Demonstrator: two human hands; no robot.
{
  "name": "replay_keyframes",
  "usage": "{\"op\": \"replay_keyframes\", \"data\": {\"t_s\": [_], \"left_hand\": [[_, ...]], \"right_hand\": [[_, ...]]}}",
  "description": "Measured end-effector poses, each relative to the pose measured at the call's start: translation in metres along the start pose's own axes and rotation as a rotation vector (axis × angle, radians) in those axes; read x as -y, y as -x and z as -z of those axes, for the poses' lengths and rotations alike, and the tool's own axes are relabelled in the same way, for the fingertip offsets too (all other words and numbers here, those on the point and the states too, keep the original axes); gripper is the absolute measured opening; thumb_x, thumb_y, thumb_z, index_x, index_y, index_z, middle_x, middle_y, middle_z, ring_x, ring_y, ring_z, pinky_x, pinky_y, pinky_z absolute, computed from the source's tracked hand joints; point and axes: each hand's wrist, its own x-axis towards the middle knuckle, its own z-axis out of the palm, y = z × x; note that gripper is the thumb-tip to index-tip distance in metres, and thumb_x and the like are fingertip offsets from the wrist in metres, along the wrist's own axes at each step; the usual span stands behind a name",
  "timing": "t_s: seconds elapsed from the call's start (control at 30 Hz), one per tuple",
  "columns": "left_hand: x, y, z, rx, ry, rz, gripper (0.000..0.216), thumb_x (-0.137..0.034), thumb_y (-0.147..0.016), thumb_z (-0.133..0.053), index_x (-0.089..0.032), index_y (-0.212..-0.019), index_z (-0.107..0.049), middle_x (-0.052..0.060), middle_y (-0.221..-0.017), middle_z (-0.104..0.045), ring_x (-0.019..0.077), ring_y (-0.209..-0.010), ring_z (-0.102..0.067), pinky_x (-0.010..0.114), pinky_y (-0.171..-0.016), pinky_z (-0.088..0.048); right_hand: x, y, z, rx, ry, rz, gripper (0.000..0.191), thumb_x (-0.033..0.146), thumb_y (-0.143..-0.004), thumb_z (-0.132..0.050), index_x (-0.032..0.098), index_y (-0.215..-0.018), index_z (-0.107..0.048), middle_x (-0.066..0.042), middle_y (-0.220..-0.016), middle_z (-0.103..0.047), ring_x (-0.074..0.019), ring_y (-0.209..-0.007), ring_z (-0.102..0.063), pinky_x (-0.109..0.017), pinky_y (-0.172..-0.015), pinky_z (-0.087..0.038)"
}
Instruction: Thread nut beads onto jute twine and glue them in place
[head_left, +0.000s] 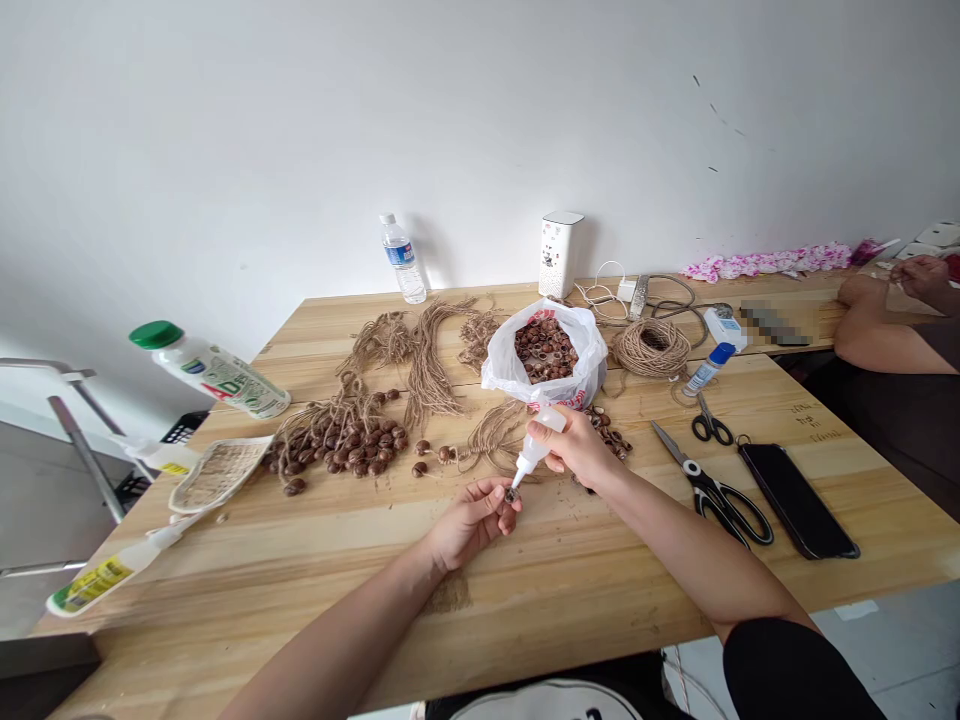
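Note:
My left hand (474, 522) pinches a small brown nutshell (512, 494) between thumb and fingers, above the front middle of the table. My right hand (581, 447) is wrapped round a white squeeze glue bottle (541, 440), tilted nozzle down, its tip at the nutshell. Whether glue is flowing cannot be made out. Just behind my hands stands a white plastic bag (504, 362) full of brown shells (546, 350). To the left lies a heap of round brown nuts on twine (364, 445). Loose cut twine (495, 440) lies beside the glue bottle.
Bundles of twine (435, 360) and a twine ball (651, 347) lie farther back. Scissors (716, 490), smaller scissors (710, 422), a glue stick (709, 370) and a phone (796, 500) are at right. Bottles (405, 262) stand around; a co-worker's arm (889, 335) rests far right.

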Motion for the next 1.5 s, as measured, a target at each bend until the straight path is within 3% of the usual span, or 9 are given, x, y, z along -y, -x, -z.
{"op": "replay_keyframes", "data": {"t_s": [1.5], "left_hand": [[0.0001, -0.0004, -0.0007, -0.015, -0.026, 0.009, 0.018, -0.022, -0.071, -0.071, -0.013, -0.087, -0.068, 0.009, -0.076, -0.069, 0.0083, -0.051, -0.050, 0.025, -0.055, -0.038]], "right_hand": [[0.0069, 0.0064, -0.0031, 0.008, 0.105, 0.026, 0.032, 0.041, -0.068, -0.071, 0.015, -0.077, -0.054, 0.005, -0.058, -0.053, -0.0036, -0.035, -0.038, -0.016, -0.027, -0.029]]}}
